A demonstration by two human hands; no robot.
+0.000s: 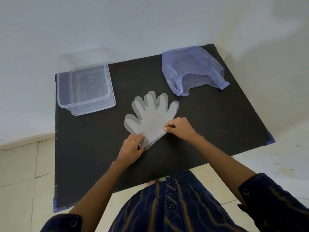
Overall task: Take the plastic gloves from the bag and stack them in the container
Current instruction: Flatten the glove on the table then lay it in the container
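A clear plastic glove [153,115] lies spread flat on the black board [209,124], its fingers pointing away from me. My left hand [133,148] pinches the glove's cuff at its near left corner. My right hand [179,127] pinches the cuff's right edge. A clear rectangular plastic container [86,90] stands at the board's far left, and I see nothing in it. A translucent purple plastic bag [190,71] lies at the far right with its mouth facing me; I cannot tell what it holds.
The black board rests on a light tiled floor [25,173] beside a white wall [133,22]. My striped dark shirt [175,206] fills the bottom of the view.
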